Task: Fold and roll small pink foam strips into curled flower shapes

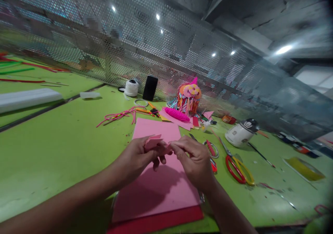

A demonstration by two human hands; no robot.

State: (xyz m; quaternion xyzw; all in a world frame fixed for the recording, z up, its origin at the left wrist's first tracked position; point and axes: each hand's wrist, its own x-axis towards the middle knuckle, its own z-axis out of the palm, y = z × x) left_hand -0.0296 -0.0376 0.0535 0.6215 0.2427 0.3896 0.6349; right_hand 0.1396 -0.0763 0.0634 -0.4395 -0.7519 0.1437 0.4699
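Note:
Small pieces of pink paper (153, 142) are pinched in my left hand (140, 156), the fingers curled round them. My right hand (194, 159) pinches the right end of the pink paper between thumb and forefinger. Both hands meet above a large pink sheet (156, 192), which lies on a red sheet (161, 223) on the green table. Some of the held paper is hidden behind my fingers. To the right of my right hand lie a red-handled cutter (213, 166) and a roll of tape (213, 150).
Scissors with red and yellow handles (239, 169) lie at right, near a white container with a dark lid (240, 133). Behind the sheet stand a colourful fringed paper craft (189, 95), a black phone (150, 88) and a white roll (131, 88). A perforated metal screen (130, 50) borders the table.

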